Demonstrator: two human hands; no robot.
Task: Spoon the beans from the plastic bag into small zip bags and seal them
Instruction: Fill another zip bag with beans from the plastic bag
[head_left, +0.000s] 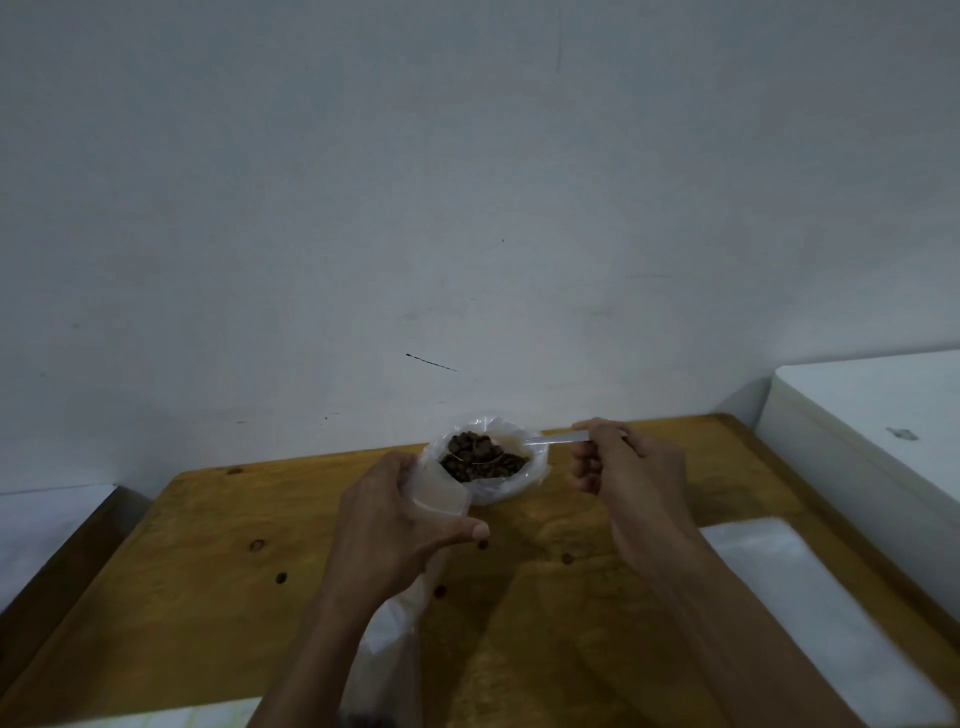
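Because the small zip bag is thin, limp film with no stiffness of its own, it will likely sag shut unless its mouth is kept spread, and the left hand takes it just there, fingers and thumb closed on the upper edge so the opening faces the beans. It looks nearly weightless and a little slippery, so a pinch on the rim near the zip track seems the safest hold. Just beyond it, toward the far edge of the wooden table, sits the plastic bag, a soft clear sack rolled down into a bowl shape, crinkled and glossy. The beans inside are small, dark brown, hard and loose; they should roll and scatter readily if tipped too fast. The right hand is clamped on the handle of a metal spoon, thin, rigid and shiny, its bowl heaped with beans just above the bag. The table is yellow-brown with dark knots. A sheet of pale translucent plastic lies at the near right, and more film trails below the left wrist.
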